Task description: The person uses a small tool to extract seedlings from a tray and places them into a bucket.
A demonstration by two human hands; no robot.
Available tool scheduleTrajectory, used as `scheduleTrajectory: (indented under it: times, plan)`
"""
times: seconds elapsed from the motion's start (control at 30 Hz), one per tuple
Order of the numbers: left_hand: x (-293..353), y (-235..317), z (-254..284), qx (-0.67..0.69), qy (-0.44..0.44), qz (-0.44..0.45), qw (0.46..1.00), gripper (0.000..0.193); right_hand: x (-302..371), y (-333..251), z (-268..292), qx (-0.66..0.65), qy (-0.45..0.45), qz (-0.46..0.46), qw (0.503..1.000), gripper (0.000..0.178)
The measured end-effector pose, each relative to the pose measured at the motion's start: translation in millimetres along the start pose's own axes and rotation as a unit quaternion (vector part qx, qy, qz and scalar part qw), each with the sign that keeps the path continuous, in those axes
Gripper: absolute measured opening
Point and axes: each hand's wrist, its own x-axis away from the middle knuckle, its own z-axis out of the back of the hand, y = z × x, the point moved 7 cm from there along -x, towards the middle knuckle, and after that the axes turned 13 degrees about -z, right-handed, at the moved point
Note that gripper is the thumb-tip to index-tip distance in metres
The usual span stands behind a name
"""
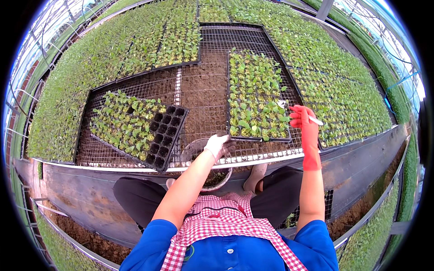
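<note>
A black seedling tray [258, 139] full of small green plants lies on the wire mesh bench before me. My left hand [219, 147], in a white glove with dark soiled fingers, grips its near left corner. Beside the tray's near right corner is my right hand [304, 121], in a long red rubber glove. Its fingers are closed around a thin white-handled tool [316, 120]; the tool's working end is hidden. A small white piece [282, 104] lies among the leaves near that hand. To the left, a second tray [163, 134] sits at an angle, with several bare cells at its right end.
Densely planted trays [334, 99] cover the bench at the right, back and left. The mesh [203, 86] shows between the two nearer trays, with brown soil beneath. A round bucket [218, 179] stands below the bench edge, between my legs.
</note>
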Motion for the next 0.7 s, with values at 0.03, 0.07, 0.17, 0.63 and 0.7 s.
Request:
scheduleTrajectory:
  times: [0.03, 0.07, 0.17, 0.63, 0.7]
  plan:
    - [1, 0, -2, -0.001, 0.000, -0.007, 1.000, 0.031, 6, 6, 11, -0.003, 0.012, -0.009, 1.000, 0.032]
    - [-1, 3, -3, -0.002, -0.001, -0.013, 1.000, 0.028, 13, 11, 21, -0.006, 0.024, -0.019, 1.000, 0.031]
    - [-8, 22, 17, -0.007, 0.020, -0.043, 0.999, 0.027, 31, 22, 35, 0.005, 0.024, -0.019, 1.000, 0.030]
    - [39, 49, 36, -0.026, 0.074, -0.106, 0.991, 0.044, 47, 57, -21, 0.324, 0.009, 0.146, 0.935, 0.012]
    - [50, 46, 31, -0.043, 0.066, -0.099, 0.992, 0.043, 45, 55, -24, 0.345, -0.004, 0.146, 0.927, 0.011]
